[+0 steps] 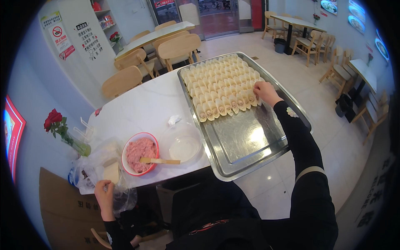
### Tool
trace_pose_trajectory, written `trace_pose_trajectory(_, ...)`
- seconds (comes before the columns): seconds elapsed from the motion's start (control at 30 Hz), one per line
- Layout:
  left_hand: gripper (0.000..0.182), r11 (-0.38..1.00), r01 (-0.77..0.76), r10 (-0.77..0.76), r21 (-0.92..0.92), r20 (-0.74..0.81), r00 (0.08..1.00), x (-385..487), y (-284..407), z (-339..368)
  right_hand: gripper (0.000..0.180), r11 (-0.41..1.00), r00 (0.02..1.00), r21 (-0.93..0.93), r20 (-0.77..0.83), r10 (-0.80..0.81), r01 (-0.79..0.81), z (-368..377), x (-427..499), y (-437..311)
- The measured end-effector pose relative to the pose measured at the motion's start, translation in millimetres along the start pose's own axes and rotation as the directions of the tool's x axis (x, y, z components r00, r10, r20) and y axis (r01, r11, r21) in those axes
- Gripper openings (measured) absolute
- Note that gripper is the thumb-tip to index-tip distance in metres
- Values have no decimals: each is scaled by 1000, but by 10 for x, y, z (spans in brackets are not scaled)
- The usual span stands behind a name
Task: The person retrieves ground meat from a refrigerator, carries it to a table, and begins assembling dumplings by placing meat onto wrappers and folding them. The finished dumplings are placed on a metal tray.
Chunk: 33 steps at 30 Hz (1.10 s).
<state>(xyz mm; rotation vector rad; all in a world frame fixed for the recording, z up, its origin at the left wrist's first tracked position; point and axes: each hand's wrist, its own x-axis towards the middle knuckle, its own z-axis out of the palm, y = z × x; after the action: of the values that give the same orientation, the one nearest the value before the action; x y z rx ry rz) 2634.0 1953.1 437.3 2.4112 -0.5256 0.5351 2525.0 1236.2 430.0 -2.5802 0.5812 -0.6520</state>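
My right hand (267,93) reaches over a large steel tray (247,147), its fingertips pinched on a wonton (257,97) at the right end of the nearest row. Rows of pale folded wontons (222,84) fill the tray's far part, and meat filling shows in the near ones. At the table's left front edge, my left hand (104,195) has its thumb and fingertips by a stack of square dough wrappers (111,172); whether it grips one is unclear. A red-rimmed bowl (124,163) holds pink minced meat (141,153), with a flat wooden spatula (168,161) lying across it.
A clear round plastic container (184,145) stands between bowl and tray. Crumpled white tissue (174,120), plastic bags (90,162) and a vase with roses (78,147) share the table (140,103). The tray overhangs the table's right edge. Wooden chairs (125,79) stand beyond.
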Motion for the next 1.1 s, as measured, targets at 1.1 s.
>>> trace_pose_trajectory(1.1,12,977,-159,122,142,243,962,445,165,79,9,50,6,374,118,-993,926,-824,-2357,-4803)
